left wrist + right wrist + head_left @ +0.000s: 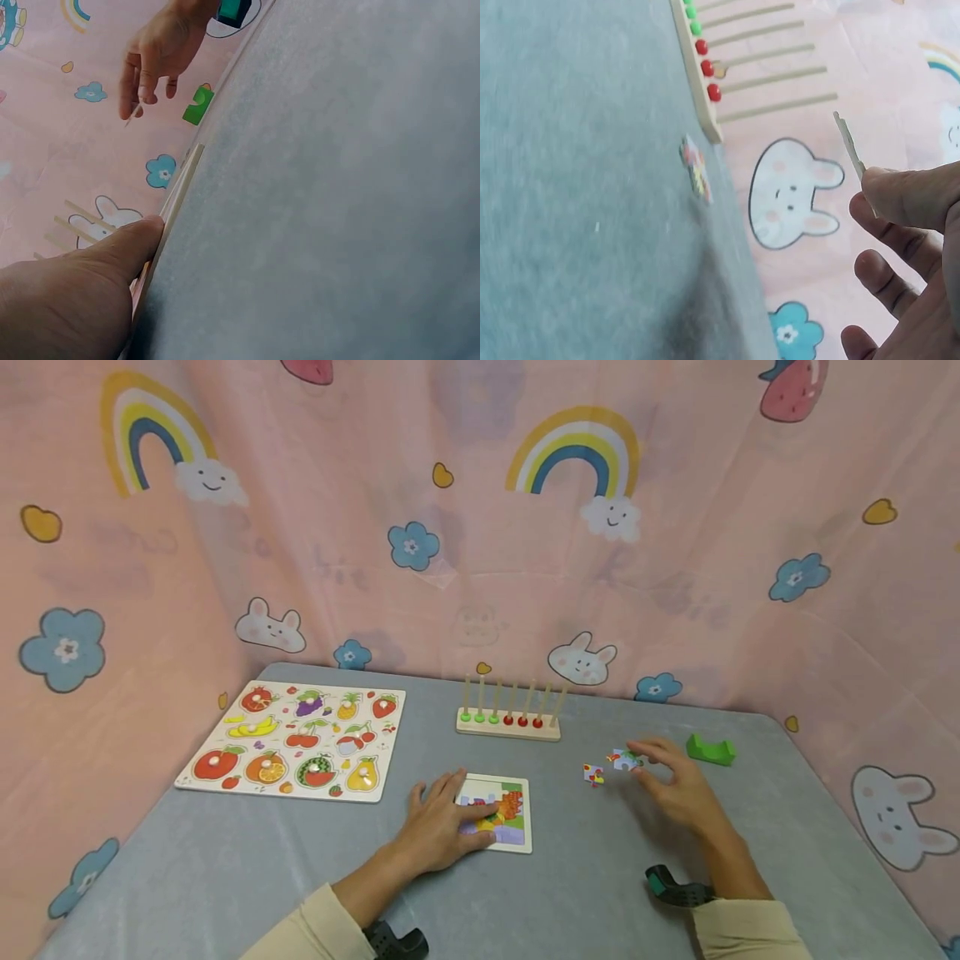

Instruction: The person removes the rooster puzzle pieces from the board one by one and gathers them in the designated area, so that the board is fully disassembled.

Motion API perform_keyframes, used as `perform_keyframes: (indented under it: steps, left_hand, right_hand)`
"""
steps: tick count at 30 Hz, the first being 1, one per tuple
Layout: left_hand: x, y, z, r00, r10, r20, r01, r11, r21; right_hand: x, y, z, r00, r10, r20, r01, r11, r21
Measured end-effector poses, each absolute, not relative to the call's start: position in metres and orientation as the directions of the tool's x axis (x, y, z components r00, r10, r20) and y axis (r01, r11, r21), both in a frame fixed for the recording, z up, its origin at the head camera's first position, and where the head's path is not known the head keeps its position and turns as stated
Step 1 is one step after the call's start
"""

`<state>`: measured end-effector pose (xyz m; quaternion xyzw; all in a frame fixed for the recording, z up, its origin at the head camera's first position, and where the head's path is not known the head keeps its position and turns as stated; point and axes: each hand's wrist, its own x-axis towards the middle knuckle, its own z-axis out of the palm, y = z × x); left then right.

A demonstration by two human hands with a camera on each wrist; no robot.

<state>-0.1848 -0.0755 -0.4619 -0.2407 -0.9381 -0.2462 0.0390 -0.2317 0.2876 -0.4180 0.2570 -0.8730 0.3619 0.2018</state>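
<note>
My left hand (438, 827) rests on a small square jigsaw board (528, 822), its fingers spread over the pale frame and the colourful picture. Part of that picture lies hidden beneath them. In the left wrist view the thumb (135, 244) presses along the board's edge. Between thumb and finger, my right hand (682, 789) pinches a jigsaw piece (624, 760) above the table; the right wrist view shows this piece (847, 142) edge-on. One loose jigsaw piece (593, 774) lies on the table just left of the right hand.
A fruit puzzle board (281, 756) lies at the left. At the back stands a wooden peg rack (510, 727) with green and red beads. A green curved block (710, 750) sits beyond the right hand. Pink patterned cloth (480, 593) hangs around the grey table (570, 893).
</note>
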Motion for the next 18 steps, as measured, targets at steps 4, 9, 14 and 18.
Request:
perform_keyframes:
  steps: [4, 9, 14, 18]
  left_hand:
    - [-0.184, -0.076, -0.462, -0.884, 0.43, 0.184, 0.465, 0.763, 0.45]
    - [-0.184, -0.075, -0.462, -0.884, 0.432, 0.179, 0.464, 0.761, 0.454]
    - [-0.185, -0.075, -0.461, -0.884, 0.433, 0.175, 0.463, 0.762, 0.453]
    - [-0.185, -0.075, -0.461, -0.886, 0.433, 0.168, 0.46, 0.766, 0.449]
  right_hand:
    - [-0.233, 0.295, -0.425, -0.804, -0.291, 0.519, -0.57, 0.627, -0.531]
    - [-0.237, 0.304, -0.436, -0.847, -0.269, 0.459, -0.509, 0.66, -0.553]
    - [-0.239, 0.309, -0.442, -0.877, -0.262, 0.403, -0.468, 0.658, -0.59]
    - [-0.241, 0.311, -0.446, -0.886, -0.26, 0.384, -0.454, 0.662, -0.597]
